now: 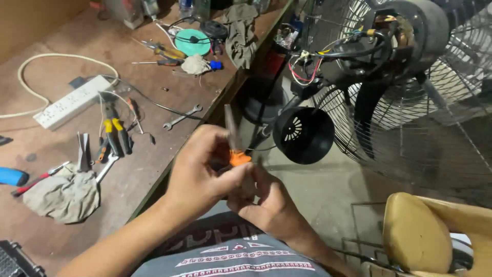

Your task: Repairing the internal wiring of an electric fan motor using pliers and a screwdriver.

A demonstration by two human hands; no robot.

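Note:
My left hand (200,166) is closed around a tool with an orange handle (239,157) and a grey metal tip (231,125) pointing up, likely a cutter or pliers. My right hand (266,202) sits just below and right of it, fingers pinched up against the orange part; what it grips is hidden. Both hands are over my lap, beside the workbench edge. Behind them stands a large pedestal fan with its motor (394,36) uncovered, loose red, white and yellow wires (307,64) showing, and a black round cover (303,135) hanging below.
The brown workbench (154,102) on the left holds a white power strip (72,101), yellow-handled pliers (115,134), a spanner (182,117), screwdrivers (164,51), a teal tape roll (192,42), rags (64,195) and cables. A tan chair back (417,236) is at lower right.

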